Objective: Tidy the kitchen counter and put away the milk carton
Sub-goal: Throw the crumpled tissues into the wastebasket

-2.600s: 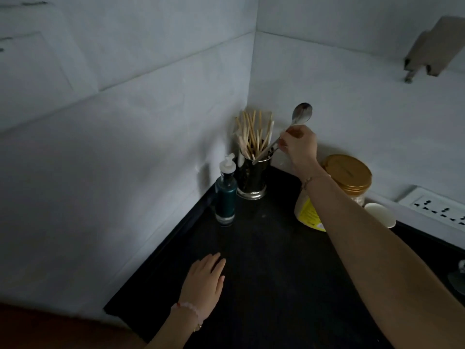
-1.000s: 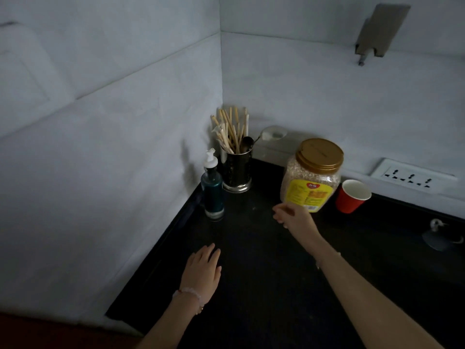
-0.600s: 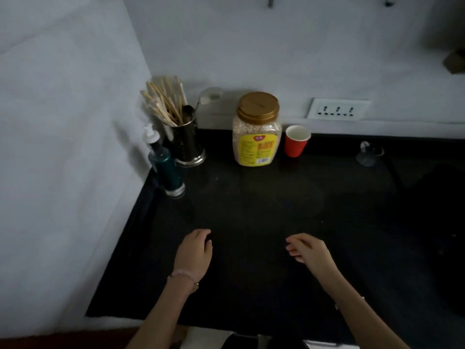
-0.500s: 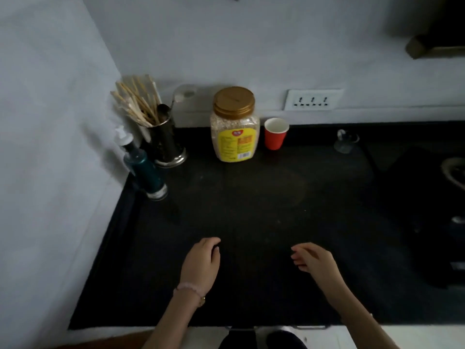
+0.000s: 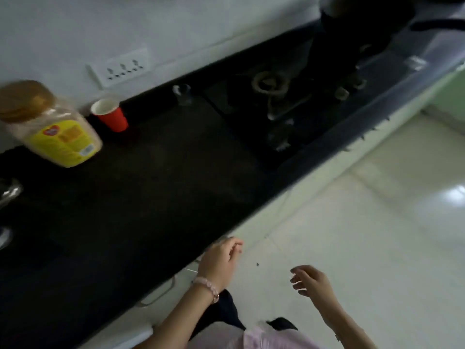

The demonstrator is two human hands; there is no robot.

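We see the black counter point(image 5: 141, 197) running diagonally, stove point(image 5: 279, 96) toward its far right end. Oat jar point(image 5: 54, 129) and red cup point(image 5: 110, 115) stand along its back edge. Left hand point(image 5: 220, 263) and right hand point(image 5: 312, 283) hang past its front edge, fingers loosely apart, holding nothing. We find no milk carton in view.

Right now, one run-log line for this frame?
left hand: empty, at counter edge | right hand: empty, over floor | milk carton: unseen
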